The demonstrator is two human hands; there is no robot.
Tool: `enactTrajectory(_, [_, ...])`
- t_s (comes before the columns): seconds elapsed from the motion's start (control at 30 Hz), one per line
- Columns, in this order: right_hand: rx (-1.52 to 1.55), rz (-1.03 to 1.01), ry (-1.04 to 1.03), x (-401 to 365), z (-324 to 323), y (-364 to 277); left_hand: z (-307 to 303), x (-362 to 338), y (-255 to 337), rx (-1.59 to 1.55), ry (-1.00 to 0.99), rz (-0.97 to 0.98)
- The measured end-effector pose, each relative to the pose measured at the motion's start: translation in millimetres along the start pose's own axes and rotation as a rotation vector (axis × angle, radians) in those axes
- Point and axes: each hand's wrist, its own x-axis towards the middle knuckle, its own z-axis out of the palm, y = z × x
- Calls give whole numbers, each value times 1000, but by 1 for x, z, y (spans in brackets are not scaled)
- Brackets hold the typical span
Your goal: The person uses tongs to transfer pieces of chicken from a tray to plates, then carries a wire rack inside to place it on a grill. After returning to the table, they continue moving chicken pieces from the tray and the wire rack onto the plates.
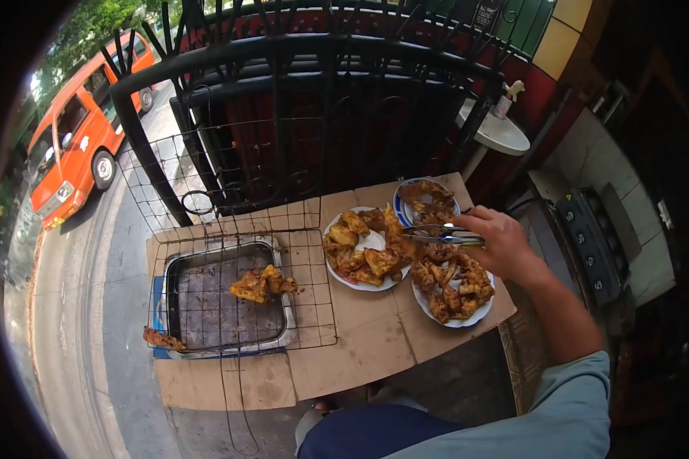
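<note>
My right hand is closed around metal tongs, which point left. Their tips overlap the right edge of a white plate heaped with browned chicken pieces. I cannot tell whether a piece is between the tips. Below the tongs sits a second plate full of chicken drumsticks. Behind them is a blue-rimmed plate with darker cooked pieces. On the wire grill rack at left lie a large chicken piece and a thin one. My left hand is out of view.
A metal tray lies under the rack, on a cardboard-covered table. The rack's long wire handle hangs over the front edge. A black iron gate stands behind. To the right are a stove and a sink.
</note>
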Motion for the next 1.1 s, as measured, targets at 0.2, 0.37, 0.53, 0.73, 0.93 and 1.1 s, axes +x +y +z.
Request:
enactTrajectory(0.2, [-444, -310, 11, -19, -37, 80, 51, 2, 21, 636, -49, 494])
enactTrajectory(0.37, [-615, -609, 16, -8, -35, 110, 105, -15, 5, 700, 54, 752])
enactTrajectory(0.53, [-717, -815, -29, 9, -5, 122, 144, -40, -10, 89, 57, 7])
enactTrajectory(0.73, [-675, -960, -57, 24, 28, 132, 166, -78, -55, 748, 233, 840])
enactTrajectory(0.93, [-507, -815, -120, 18, 24, 137, 189, -105, -54, -81, 28, -73])
enactTrajectory(1.1, [-491, -720, -105, 5, 38, 140, 195, -102, -57, 82, 88, 113])
